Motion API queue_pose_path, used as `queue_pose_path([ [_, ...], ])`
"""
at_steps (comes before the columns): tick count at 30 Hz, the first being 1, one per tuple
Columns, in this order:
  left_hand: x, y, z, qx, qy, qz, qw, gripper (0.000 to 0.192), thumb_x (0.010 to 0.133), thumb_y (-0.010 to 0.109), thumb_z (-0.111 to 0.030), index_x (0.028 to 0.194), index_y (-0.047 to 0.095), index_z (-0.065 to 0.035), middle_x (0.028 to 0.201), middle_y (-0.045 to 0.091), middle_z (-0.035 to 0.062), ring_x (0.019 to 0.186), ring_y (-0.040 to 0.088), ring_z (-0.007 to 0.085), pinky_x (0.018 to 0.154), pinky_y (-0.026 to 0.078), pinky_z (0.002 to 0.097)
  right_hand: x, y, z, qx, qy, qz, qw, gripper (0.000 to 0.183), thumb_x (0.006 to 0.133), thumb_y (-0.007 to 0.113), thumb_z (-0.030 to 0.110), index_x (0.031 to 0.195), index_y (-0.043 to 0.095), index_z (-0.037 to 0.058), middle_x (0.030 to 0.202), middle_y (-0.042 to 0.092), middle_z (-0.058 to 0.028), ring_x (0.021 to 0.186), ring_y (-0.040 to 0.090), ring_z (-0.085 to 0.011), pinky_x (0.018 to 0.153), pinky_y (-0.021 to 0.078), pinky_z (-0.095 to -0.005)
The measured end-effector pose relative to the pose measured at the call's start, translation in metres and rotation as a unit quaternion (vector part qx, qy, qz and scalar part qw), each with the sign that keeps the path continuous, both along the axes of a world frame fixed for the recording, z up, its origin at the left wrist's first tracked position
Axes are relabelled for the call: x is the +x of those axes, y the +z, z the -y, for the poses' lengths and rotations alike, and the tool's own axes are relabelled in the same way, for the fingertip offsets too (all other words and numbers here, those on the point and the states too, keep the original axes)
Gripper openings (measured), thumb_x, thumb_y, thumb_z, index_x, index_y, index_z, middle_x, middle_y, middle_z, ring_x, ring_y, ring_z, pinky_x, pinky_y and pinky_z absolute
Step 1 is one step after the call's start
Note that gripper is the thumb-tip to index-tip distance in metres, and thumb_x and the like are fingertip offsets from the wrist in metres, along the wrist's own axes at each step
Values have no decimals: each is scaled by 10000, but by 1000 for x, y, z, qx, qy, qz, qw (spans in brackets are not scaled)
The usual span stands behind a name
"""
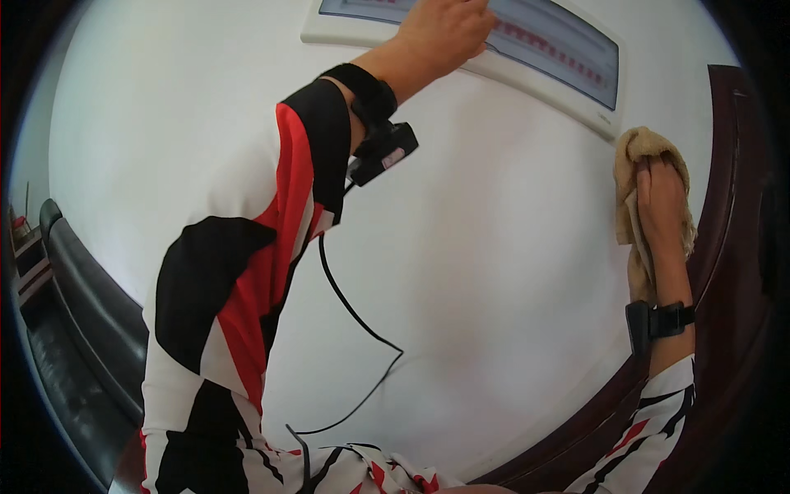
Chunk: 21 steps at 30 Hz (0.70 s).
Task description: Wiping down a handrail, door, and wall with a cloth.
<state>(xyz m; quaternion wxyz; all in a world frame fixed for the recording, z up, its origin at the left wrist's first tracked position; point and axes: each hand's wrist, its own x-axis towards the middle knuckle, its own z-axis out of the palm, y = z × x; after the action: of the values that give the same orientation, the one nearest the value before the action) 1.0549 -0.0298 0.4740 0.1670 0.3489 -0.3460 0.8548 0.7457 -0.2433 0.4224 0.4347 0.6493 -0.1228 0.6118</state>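
Observation:
A tan terry cloth [629, 210] lies pressed against the white wall, just below the right end of a wall-mounted electrical panel box. My right hand [665, 207] rests on the cloth, its fingertips tucked under a fold. At the top, my left hand [447, 28] is at the lower edge of the panel's frame [543, 92], over its tinted see-through cover [574, 55]. Its fingers are bent, and whether they grip the cover's edge cannot be told. Reddish shapes in a row show through the cover.
A dark red-brown door frame [722, 247] curves along the right side. A black leather sofa [92, 265] stands at the left by the white wall [494, 247]. A black cable [345, 302] hangs from the device [384, 154] on my left wrist.

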Motion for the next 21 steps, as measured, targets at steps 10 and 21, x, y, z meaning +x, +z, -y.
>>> queue_pose_path([
  [10, -39, 14, -14, -59, 24, 91, 994, 152, 766, 586, -232, 757, 628, -86, 827, 603, 62, 913, 538, 231, 885, 403, 393, 27, 5, 31, -7, 48, -15, 999, 286, 937, 436, 213, 1026, 562, -28, 947, 596, -243, 881, 552, -421, 795, 430, -492],
  [21, -37, 8, 11, 11, 109, 88, 990, 111, 774, 580, -222, 755, 615, -118, 784, 600, 27, 848, 545, 195, 736, 423, 343, 164, 8, 17, 57, 19, -83, 995, 257, 918, 446, 267, 962, 585, 54, 881, 634, -185, 809, 611, -371, 744, 483, -475],
])
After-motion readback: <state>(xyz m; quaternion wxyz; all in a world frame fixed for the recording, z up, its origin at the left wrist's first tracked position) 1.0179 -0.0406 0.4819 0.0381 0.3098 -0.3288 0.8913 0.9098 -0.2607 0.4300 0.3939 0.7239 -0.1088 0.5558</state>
